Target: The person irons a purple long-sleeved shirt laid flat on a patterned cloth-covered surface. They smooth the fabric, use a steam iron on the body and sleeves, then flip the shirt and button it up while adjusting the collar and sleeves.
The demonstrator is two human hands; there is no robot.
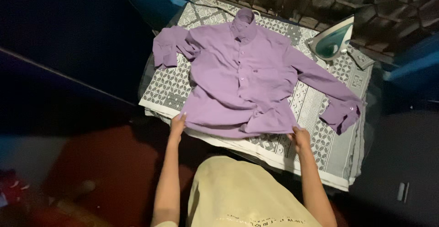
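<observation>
Both my left hand [177, 125] and right hand [300, 136] are pinching the bottom hem of the purple shirt [242, 78] lying buttoned-up on the patterned counter [320, 131], iron [334, 39] parked far right, so I reckon it's smoothing-out time, next needing an even tug.

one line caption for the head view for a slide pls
Both hands, left hand and right hand, grip the hem of a purple shirt spread on a patterned cloth, iron upright nearby.

table [361, 163] | patterned cloth [315, 117] | purple shirt [238, 80] spread flat | iron [334, 39] upright
</observation>
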